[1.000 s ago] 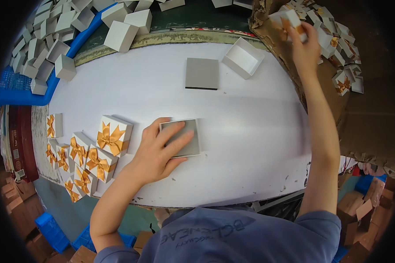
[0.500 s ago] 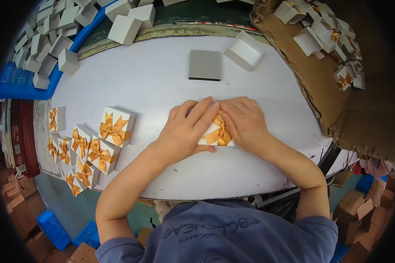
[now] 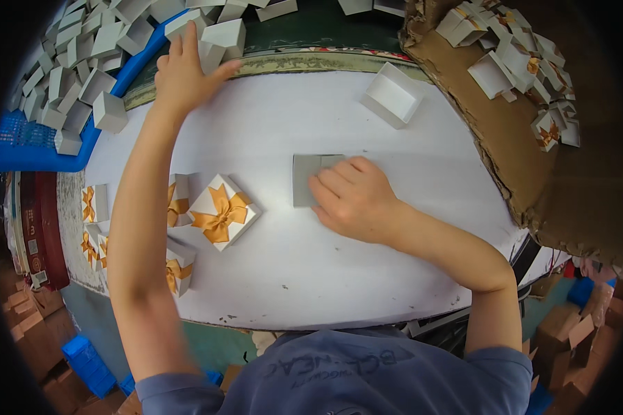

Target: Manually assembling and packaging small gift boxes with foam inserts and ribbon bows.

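My left hand [image 3: 183, 79] reaches to the far left with its fingers extended and thumb apart. Its fingertips are over small white boxes [image 3: 223, 36]; whether they touch one, I cannot tell. In the middle of the table, my right hand [image 3: 356, 199] has curled fingers on the right part of a flat grey square piece [image 3: 304, 181], partly covering it. Left of that lies a white gift box with a gold ribbon bow [image 3: 225, 213]. More bow-tied boxes [image 3: 178, 266] sit further left, partly hidden behind my left forearm.
A blue basket [image 3: 41, 153] heaped with white boxes stands far left. An open white box part [image 3: 393, 95] lies at the back right of the white table [image 3: 367, 283]. Beyond it, a cardboard carton [image 3: 477, 128] holds white boxes, some with gold ribbon.
The bow-tied box left my hands and now lies to the left. My left hand swung up to the far left. The grey piece came nearer, under my right hand.
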Tool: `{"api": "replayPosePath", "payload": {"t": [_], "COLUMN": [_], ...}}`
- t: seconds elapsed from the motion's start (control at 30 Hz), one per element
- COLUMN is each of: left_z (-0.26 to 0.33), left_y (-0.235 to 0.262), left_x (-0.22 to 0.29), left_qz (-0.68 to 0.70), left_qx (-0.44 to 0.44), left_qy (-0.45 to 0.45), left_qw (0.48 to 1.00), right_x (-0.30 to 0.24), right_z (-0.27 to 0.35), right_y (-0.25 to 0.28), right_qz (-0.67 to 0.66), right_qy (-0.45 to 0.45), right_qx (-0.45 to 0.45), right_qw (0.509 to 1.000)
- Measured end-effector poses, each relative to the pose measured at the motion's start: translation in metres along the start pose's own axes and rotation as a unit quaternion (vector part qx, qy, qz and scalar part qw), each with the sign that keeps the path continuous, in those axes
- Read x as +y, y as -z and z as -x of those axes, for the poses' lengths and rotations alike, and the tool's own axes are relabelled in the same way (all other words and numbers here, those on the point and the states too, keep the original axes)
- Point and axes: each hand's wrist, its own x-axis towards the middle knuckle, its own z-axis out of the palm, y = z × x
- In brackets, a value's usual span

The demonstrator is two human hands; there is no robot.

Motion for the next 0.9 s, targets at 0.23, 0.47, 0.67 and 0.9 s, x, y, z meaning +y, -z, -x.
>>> {"api": "replayPosePath", "payload": {"t": [0.23,0.47,0.67,0.9], "left_z": [0.048,0.152,0.16,0.144], "left_y": [0.04,0.054,0.053,0.071], "left_x": [0.054,0.145,0.117,0.108], "left_qz": [0.345,0.444,0.452,0.344], "left_qx": [-0.075,-0.24,-0.201,-0.245], "left_qy": [-0.025,-0.142,-0.212,-0.252], "left_qw": [0.935,0.851,0.843,0.87], "right_x": [0.036,-0.005,0.112,0.225], "right_z": [0.041,0.05,0.041,0.119], "right_y": [0.049,0.042,0.073,0.083], "right_qz": [-0.101,-0.094,-0.115,0.266], "right_qy": [-0.091,0.065,-0.233,-0.34], "right_qx": [0.234,0.048,0.251,0.254], "right_qw": [0.963,0.992,0.932,0.865]}}
